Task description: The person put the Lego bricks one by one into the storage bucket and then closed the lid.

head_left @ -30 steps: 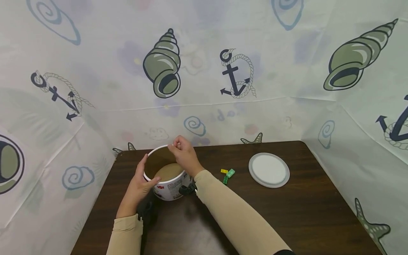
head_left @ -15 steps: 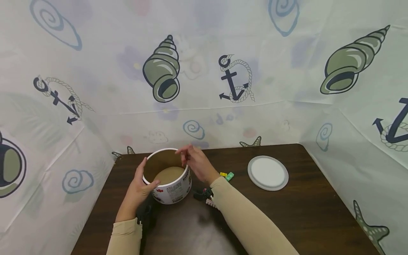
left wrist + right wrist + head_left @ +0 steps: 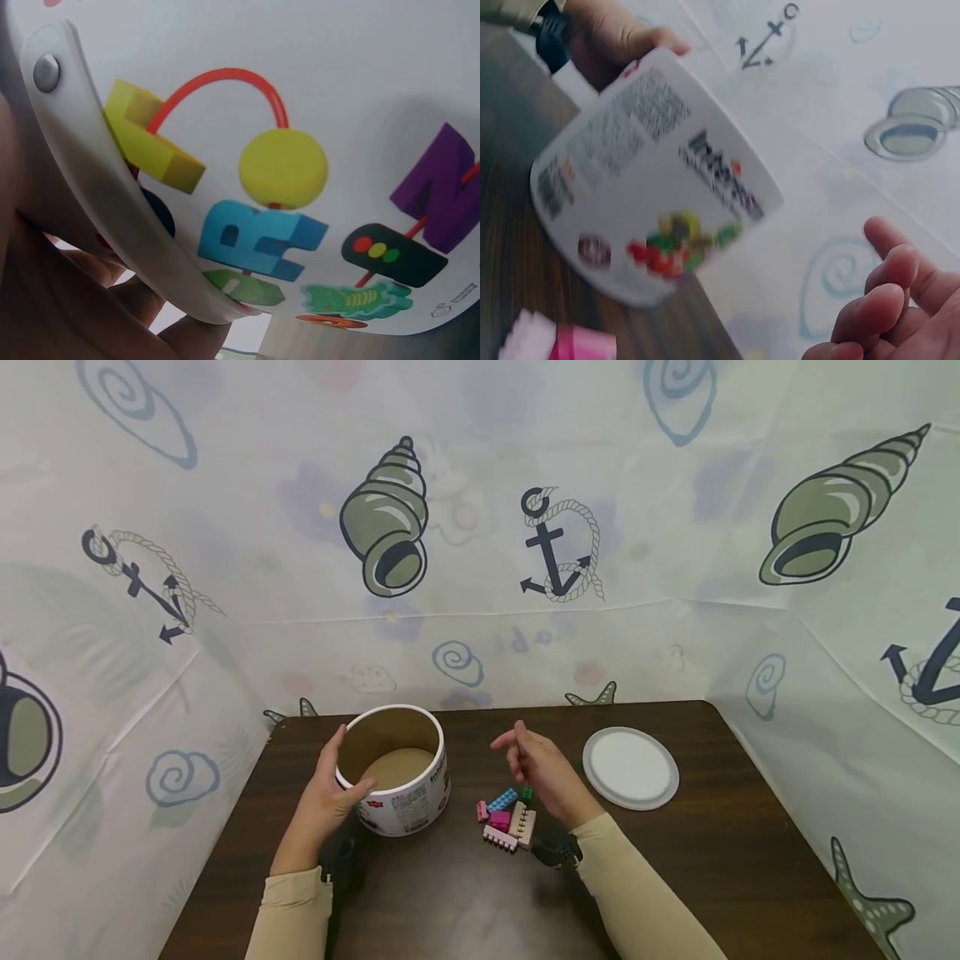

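Note:
A round white cardboard tub (image 3: 408,810), open at the top, stands at the left of the table with its bare tan bottom showing inside. My left hand (image 3: 327,797) grips its left side, thumb over the near rim and fingers along the outer wall. The left wrist view shows the tub's printed side and a white plastic handle (image 3: 112,187). To the right, my right hand (image 3: 551,772) hovers beside a cluster of toy bricks, nothing in its loosely bent fingers (image 3: 881,311). Blue (image 3: 502,800), beige (image 3: 522,823) and magenta (image 3: 500,820) bricks lie there.
A round white lid (image 3: 631,768) lies flat on the dark wooden table (image 3: 720,852) at the right. A light pink brick (image 3: 499,837) and a green brick (image 3: 527,792) are also in the cluster. Patterned cloth (image 3: 480,560) hangs behind and at both sides.
My right hand has moved from the tub's rim rightward over the table, uncovering several bricks and hiding the yellow and mint ones. My left hand has stayed on the tub.

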`<action>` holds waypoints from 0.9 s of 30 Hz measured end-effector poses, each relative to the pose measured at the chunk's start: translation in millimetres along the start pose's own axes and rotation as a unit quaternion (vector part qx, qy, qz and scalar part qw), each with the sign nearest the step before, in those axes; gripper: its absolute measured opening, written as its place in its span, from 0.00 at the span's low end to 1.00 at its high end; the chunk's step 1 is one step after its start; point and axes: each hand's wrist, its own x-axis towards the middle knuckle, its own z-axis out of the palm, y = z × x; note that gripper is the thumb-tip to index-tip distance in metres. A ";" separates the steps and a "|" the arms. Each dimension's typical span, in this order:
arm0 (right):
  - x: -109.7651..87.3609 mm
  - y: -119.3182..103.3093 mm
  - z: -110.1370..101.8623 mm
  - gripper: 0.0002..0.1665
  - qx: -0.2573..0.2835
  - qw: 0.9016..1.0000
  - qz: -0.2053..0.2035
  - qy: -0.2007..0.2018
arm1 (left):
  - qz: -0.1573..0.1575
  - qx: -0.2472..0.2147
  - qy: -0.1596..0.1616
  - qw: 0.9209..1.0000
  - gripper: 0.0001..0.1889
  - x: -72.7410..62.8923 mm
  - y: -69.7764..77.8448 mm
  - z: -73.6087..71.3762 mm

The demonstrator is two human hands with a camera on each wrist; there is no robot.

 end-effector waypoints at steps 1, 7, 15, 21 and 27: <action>-4.8 1.0 -6.2 0.44 -0.007 1.000 0.005 0.008 | 0.002 -0.001 0.001 1.000 0.61 0.1 0.2 0.0; -26.4 11.8 -42.2 0.42 -0.015 0.997 0.033 0.065 | 0.004 -0.004 0.003 1.000 0.61 0.1 1.3 0.2; -31.3 46.8 -85.1 0.47 -0.010 0.991 0.087 0.097 | 0.007 -0.006 0.002 1.000 0.62 1.7 1.5 0.0; -29.6 71.0 -94.3 0.41 -0.009 0.990 0.107 0.092 | 0.014 -0.002 0.002 1.000 0.61 5.1 0.4 -0.4; -28.3 75.3 -93.8 0.34 -0.039 0.989 0.108 0.088 | 0.014 0.007 0.005 1.000 0.61 3.0 -0.1 0.4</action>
